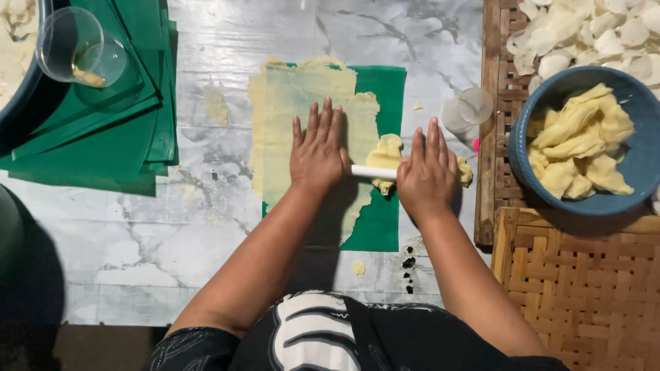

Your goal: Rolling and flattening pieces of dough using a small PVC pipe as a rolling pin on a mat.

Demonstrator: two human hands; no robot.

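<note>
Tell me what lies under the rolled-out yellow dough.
A green sheet shows beneath the yellow dough, on the marble-patterned table. Both hands, left hand and right hand, press a white roller, hiding what lies beneath.

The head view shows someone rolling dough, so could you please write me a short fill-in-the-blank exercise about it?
1. Both hands, left hand and right hand, press flat on a white ____.
2. The thin yellow dough lies spread on a ____ sheet.
3. Folded dough pieces fill a ____ bowl to the right.
4. A clear plastic cup lies on its side on the stack of green sheets at upper ____.

Missing words: rolling pin; green; blue; left
</note>
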